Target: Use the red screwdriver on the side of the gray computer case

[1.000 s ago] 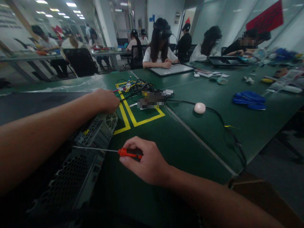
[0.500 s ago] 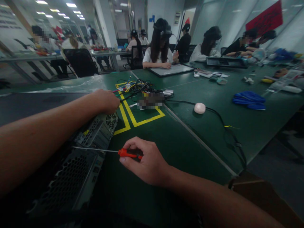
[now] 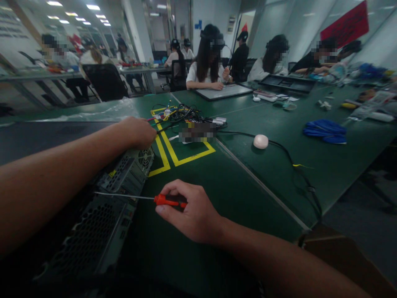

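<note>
A computer case (image 3: 124,182) lies at the left with its perforated rear panel facing right. My right hand (image 3: 190,209) is closed round the red handle of a screwdriver (image 3: 164,200). The metal shaft points left across the rear panel, and its tip is over the case's edge; whether it touches a screw I cannot make out. My left hand (image 3: 139,132) is at the far end of the case, by the round fan grille. Its fingers curl down out of sight behind the hand, so what they touch is hidden.
Beyond the case lies a tangle of cables (image 3: 186,114) on the green table (image 3: 248,182), by yellow tape marks. A pale pink mouse (image 3: 261,141), a black cable and a blue cloth bundle (image 3: 324,131) are at the right. Several people sit at tables further back.
My hands and the screwdriver hold practically the same position. In the background, a co-worker's black tray at the right has been lowered flatter onto the table.
</note>
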A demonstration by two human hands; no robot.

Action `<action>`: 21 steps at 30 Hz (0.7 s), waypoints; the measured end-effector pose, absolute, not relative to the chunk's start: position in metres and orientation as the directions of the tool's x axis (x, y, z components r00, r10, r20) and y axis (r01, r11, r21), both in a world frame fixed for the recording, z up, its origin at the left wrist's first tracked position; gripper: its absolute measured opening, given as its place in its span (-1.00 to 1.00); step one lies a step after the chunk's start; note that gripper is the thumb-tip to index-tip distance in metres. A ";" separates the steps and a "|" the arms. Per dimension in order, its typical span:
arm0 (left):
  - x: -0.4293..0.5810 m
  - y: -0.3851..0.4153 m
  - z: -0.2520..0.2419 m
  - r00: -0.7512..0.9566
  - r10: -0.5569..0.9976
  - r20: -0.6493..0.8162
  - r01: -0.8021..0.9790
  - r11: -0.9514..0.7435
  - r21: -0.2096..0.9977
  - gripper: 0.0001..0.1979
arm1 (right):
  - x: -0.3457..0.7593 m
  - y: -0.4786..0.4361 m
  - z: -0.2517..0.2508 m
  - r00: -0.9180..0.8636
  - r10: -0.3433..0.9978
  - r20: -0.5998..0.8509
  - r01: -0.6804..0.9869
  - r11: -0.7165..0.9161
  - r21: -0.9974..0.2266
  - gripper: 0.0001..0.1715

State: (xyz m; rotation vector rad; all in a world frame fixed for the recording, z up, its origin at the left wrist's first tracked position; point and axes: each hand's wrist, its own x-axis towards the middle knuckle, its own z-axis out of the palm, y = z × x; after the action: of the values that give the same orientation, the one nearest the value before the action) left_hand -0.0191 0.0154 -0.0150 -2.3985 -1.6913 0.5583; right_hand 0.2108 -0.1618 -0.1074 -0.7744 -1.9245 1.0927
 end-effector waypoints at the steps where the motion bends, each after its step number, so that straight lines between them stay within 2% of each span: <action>1: -0.018 0.015 -0.015 0.279 0.929 -0.241 0.862 -0.353 -0.363 -0.64 | 0.211 -0.162 -0.107 -0.514 0.794 0.326 0.126 0.446 -0.886 -0.77; 3: -0.016 0.013 -0.013 0.243 0.927 -0.286 0.851 -0.345 -0.397 -0.62 | 0.211 -0.162 -0.105 -0.510 0.794 0.331 0.126 0.449 -0.885 -0.78; 7: -0.010 0.008 -0.010 0.229 0.933 -0.277 0.861 -0.327 -0.391 -0.64 | 0.212 -0.162 -0.103 -0.483 0.791 0.376 0.131 0.490 -0.862 -0.79; 11: -0.007 0.006 -0.008 0.217 0.923 -0.320 0.817 -0.350 -0.458 -0.58 | 0.212 -0.161 -0.105 -0.486 0.790 0.374 0.141 0.493 -0.858 -0.72; 17: -0.007 0.006 -0.008 0.223 0.921 -0.319 0.808 -0.357 -0.468 -0.58 | 0.209 -0.162 -0.107 -0.501 0.790 0.354 0.089 0.454 -0.887 -0.71; 19: -0.008 0.007 -0.008 0.226 0.919 -0.324 0.811 -0.362 -0.461 -0.60 | 0.209 -0.162 -0.107 -0.496 0.799 0.340 0.104 0.444 -0.890 -0.67; 21: -0.009 0.007 -0.008 0.228 0.920 -0.319 0.815 -0.360 -0.453 -0.61 | 0.209 -0.162 -0.106 -0.506 0.797 0.329 0.126 0.446 -0.886 -0.72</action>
State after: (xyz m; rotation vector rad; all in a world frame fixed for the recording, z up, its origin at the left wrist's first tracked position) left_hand -0.0086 0.0075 -0.0080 -2.3057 -1.6532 0.8111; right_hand 0.2090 -0.1623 -0.1057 -0.7770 -1.9169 1.0881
